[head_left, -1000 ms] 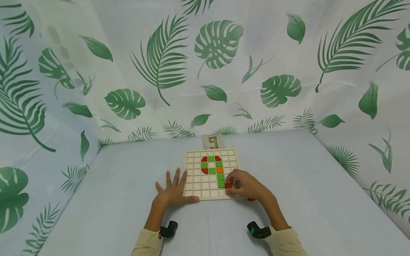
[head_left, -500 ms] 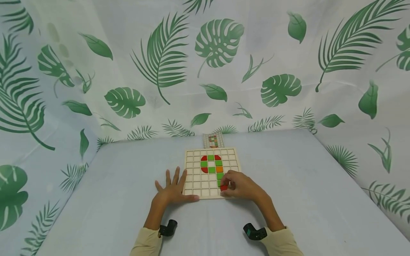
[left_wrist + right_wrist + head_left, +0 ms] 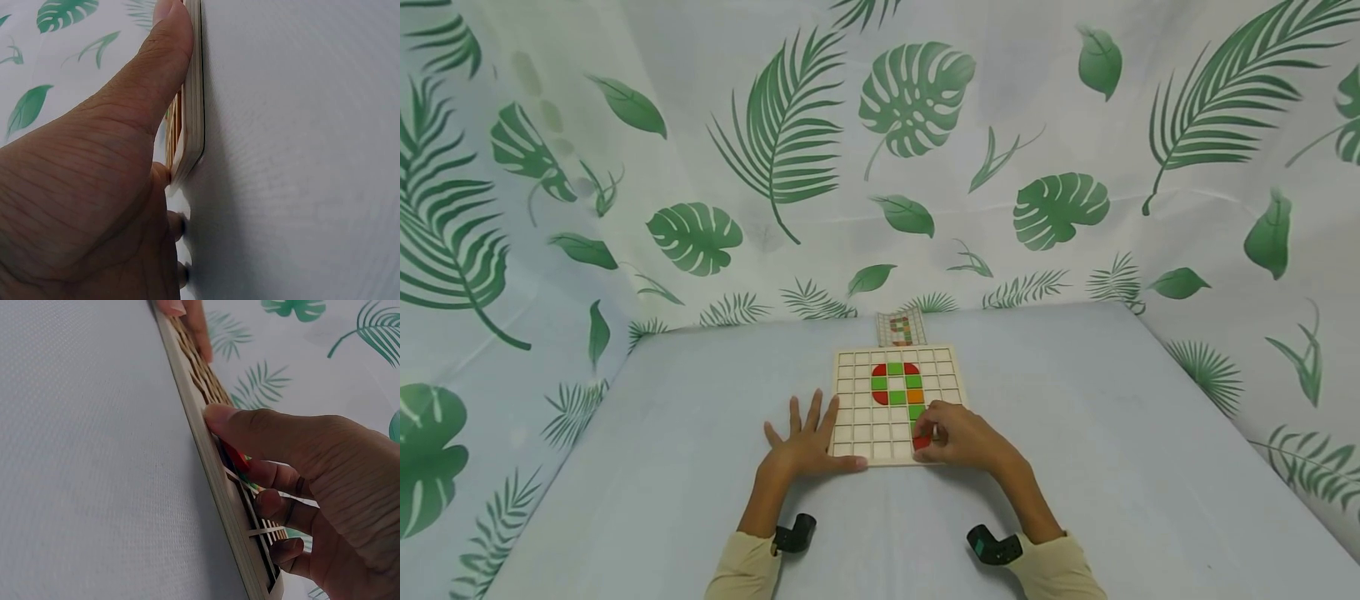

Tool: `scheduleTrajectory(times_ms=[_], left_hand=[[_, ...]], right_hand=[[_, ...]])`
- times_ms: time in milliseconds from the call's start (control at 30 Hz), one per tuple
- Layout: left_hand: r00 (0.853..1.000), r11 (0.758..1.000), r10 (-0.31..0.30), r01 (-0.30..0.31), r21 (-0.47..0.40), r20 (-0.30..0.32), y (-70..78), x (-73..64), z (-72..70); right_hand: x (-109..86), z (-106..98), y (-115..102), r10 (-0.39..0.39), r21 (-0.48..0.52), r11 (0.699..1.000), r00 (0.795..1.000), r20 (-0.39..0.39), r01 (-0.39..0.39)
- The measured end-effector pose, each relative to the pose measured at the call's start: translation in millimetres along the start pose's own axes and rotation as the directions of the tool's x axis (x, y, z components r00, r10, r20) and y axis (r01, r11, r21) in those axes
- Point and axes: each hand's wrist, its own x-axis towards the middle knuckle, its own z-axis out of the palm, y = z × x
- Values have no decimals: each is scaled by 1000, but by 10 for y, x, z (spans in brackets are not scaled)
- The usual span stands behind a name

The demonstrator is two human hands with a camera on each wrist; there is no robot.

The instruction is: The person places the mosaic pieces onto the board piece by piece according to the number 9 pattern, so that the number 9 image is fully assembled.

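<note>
A wooden grid board point(image 3: 871, 434) lies on the table, bearing green, red and one orange tile point(image 3: 914, 397) laid out in a shape like a 9. With fingers spread, my left hand point(image 3: 805, 454) rests at the board's left front corner, its thumb point(image 3: 169, 53) along the front edge. My right hand point(image 3: 966, 437) pinches a red tile point(image 3: 921, 443) at the front row, below the green column. In the right wrist view the red tile point(image 3: 235, 456) tilts between thumb and index finger, partly in a grid cell. The other right fingers curl over the board; the palm is hidden.
Behind the board stands a small pattern card point(image 3: 901, 327) with a similar coloured design. A pale cloth point(image 3: 700, 433) covers the table, and a leaf-printed curtain point(image 3: 880, 167) encloses it at the back and sides.
My right hand has moved left and slightly toward the front with the red tile, bringing it under the green column. Another red piece, earlier visible under that hand, is out of sight. My left hand stays put.
</note>
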Motion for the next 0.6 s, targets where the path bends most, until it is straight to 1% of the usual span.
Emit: scheduleTrajectory(times_ms=[300,600], left_hand=[[1000,1000,-6,6,6,1,-7,19,14],[1000,1000,-10,10,15,-5,-13,19,17]], right_hand=[[3,0,2,-5,2,1000,1000,1,5],[-3,-20,30,-31,10,999,999,-4,32]])
